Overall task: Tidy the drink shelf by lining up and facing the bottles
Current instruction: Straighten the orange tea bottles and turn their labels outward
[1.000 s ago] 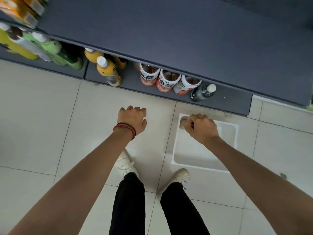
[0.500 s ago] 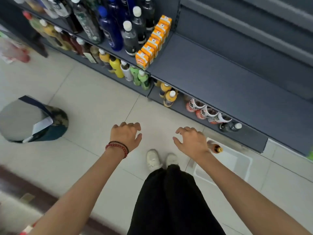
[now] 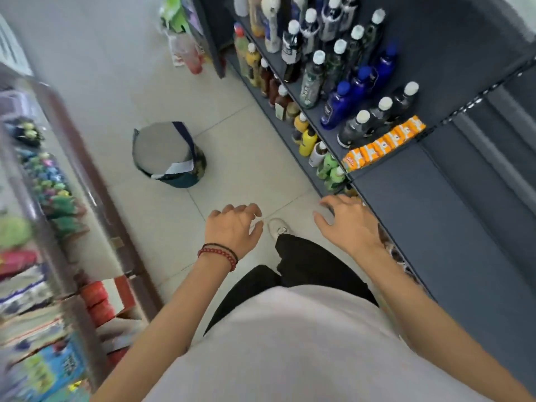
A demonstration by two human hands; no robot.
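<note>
The dark grey drink shelf (image 3: 435, 198) runs up the right side of the view. Dark bottles with white caps (image 3: 359, 126) and blue bottles (image 3: 336, 103) stand in rows on its upper level, beside a row of orange cartons (image 3: 383, 145). Yellow bottles (image 3: 307, 140) and green bottles (image 3: 330, 169) stand on the lowest level. My left hand (image 3: 232, 230), with a red bead bracelet, hangs over the floor, fingers loosely curled and holding nothing. My right hand (image 3: 348, 224) hovers by the shelf edge, fingers spread, holding nothing.
A round bin (image 3: 168, 155) with a grey lid stands on the tiled floor ahead. A glass display counter (image 3: 58, 213) full of coloured goods lines the left side. Bags (image 3: 185, 47) hang at the shelf's far end. My legs and one white shoe (image 3: 278, 227) show below.
My view swung up and left, from the bottom shelf and white floor tray to the aisle. My right hand let go of the small bottle it held a second ago. Both hands hang free.
</note>
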